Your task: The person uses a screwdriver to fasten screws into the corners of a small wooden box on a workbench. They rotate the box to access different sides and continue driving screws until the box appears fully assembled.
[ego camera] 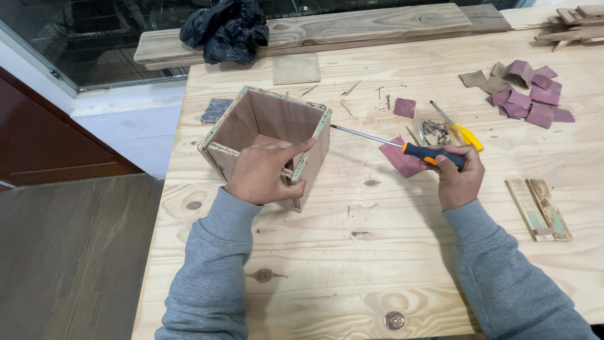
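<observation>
Orange and black mark the grip of the screwdriver [402, 147] that the right hand [458, 177] has closed its fingers around; the thin steel shaft runs up and to the left, and its tip ends just beside the upper right corner of the open wooden box [267, 141]. That box sits tilted on the pale pine table [352, 252], near the table's left edge, with its open mouth turned up toward the camera; the left hand [264, 173] clasps its near wall, thumb hooked over the rim and inside, fingers wrapped down the outer face. Both arms wear grey ribbed sleeves [211, 277].

Under the screwdriver's handle lies a reddish square of sandpaper [399, 160]; just beyond the right hand sits a small clear bag of screws [434, 130], and a second screwdriver with a yellow handle [462, 132] lies across it. Farther right, a loose heap of reddish and brown sandpaper pieces [525, 94] is spread out; two short weathered wood strips [540, 209] lie side by side near the right edge, close to the right wrist. At the far side a long plank [352, 28] lies across the table's back, with a crumpled black plastic bag [226, 28] on it; a grey abrasive pad [217, 110] lies behind the box.
</observation>
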